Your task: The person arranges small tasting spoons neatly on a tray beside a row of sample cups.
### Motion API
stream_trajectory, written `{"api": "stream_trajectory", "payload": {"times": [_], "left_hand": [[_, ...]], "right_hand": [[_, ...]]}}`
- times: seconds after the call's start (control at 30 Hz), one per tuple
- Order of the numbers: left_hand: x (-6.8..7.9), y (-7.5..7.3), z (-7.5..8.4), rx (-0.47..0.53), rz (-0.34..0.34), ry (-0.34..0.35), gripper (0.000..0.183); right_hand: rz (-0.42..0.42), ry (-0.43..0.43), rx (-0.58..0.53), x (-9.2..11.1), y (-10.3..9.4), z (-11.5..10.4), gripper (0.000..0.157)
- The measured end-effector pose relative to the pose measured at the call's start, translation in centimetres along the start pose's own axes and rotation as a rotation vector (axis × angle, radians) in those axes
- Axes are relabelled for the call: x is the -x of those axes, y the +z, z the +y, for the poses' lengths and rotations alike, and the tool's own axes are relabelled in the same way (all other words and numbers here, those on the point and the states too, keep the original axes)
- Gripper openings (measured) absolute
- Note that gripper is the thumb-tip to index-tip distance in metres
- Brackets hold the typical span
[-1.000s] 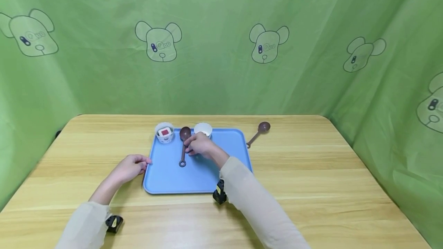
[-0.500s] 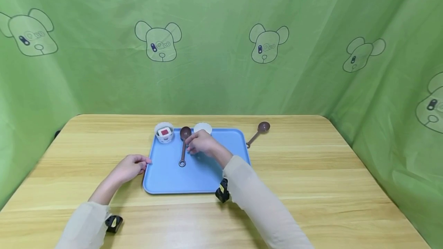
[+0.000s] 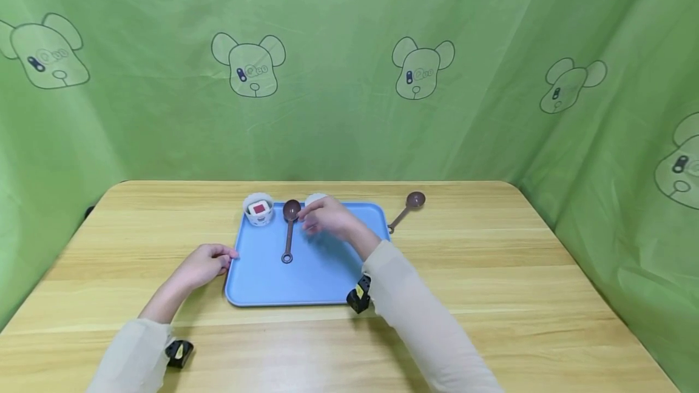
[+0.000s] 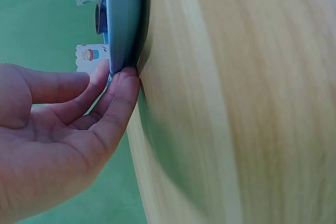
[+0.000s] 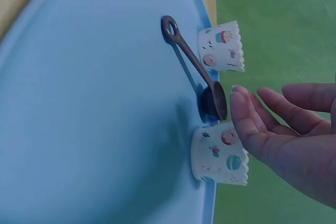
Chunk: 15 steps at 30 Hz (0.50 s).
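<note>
A brown spoon (image 3: 289, 223) lies on the blue tray (image 3: 267, 284), its bowl toward the back and its ring-ended handle toward the front. My right hand (image 3: 330, 218) is above the tray just right of the spoon, fingers loosely bent and holding nothing. In the right wrist view, the right hand's fingertips (image 5: 237, 92) are apart from the spoon's bowl. Behind that hand, a white paper baking cup (image 5: 218, 153) is partly hidden in the head view. My left hand (image 3: 202, 265) touches the tray's left rim with its fingertips; its thumb (image 4: 63, 85) stays off the rim.
Another white paper cup (image 3: 258, 214), holding a white block with a red patch (image 3: 259, 207), stands at the tray's back left corner. A second brown spoon (image 3: 406, 210) lies on the wooden table (image 3: 480, 284) beyond the tray's right side. A green curtain (image 3: 338, 132) hangs behind.
My right hand has moved away from the spoon, back and to the right, rising off the tray. The spoon stays on the tray. My left hand stays at the rim.
</note>
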<state>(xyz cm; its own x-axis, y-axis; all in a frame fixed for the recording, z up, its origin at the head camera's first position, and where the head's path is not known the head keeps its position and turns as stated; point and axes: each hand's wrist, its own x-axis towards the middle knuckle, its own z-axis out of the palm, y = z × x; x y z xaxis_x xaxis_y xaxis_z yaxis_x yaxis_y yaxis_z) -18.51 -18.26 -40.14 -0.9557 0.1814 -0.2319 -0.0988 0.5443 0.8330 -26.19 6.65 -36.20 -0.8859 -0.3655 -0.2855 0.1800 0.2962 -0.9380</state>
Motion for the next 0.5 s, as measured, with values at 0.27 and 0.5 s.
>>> {"api": "stream_trajectory", "payload": {"times": [0.27, 0.5], "left_hand": [[0.0, 0.1, 0.0, 0.005, -0.002, 0.001, 0.024], [0.0, 0.0, 0.0, 0.002, 0.003, 0.001, 0.024]], "right_hand": [[0.011, -0.006, -0.026, 0.3, -1.3, -0.4, 0.032], [0.019, -0.015, -0.002, 0.7, -2.7, -0.7, 0.029]]}}
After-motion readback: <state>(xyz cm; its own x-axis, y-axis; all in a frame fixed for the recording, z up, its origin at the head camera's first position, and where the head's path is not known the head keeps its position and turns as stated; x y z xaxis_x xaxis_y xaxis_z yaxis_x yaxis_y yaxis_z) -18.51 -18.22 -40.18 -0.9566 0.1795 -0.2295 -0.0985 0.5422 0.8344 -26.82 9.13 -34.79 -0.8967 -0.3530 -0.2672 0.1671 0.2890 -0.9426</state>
